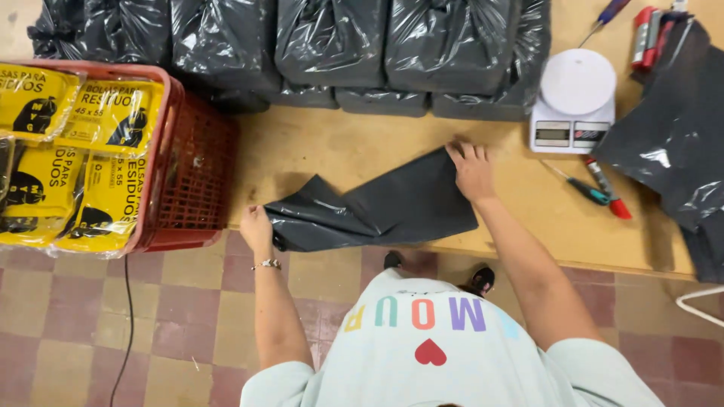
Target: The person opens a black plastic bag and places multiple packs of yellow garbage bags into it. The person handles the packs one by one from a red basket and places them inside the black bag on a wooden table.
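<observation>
**Inspector:** Your left hand (255, 226) grips the left end of a folded black plastic bag (377, 205) at the front edge of the wooden table (317, 143). The fingers are curled shut around the bunched plastic there.

**Operator:** And my right?

**Inspector:** Your right hand (471, 169) lies flat on the bag's upper right corner, fingers spread a little, pressing it to the table. It holds nothing; it only pins.

**Operator:** How does the bag look?

**Inspector:** Dark grey to black, matte with a faint sheen. The right half lies smooth and flat, a clean straight edge on its right side. The left half is creased and gathered, with folds running toward your left hand. It lies along the near edge of the table, between your two hands, directly in front of you.

**Operator:** What is around it?

**Inspector:** To your left, a red plastic basket (192, 166) overhangs the table edge, filled with yellow packets (113, 120). Along the far side of the table, a row of tied black bundles (332, 45). To the right of your right hand, a white kitchen scale (575, 102), and near it a screwdriver (581, 186) beside a red marker (609, 192). Further right, a pile of loose black bags (675, 136).
</observation>
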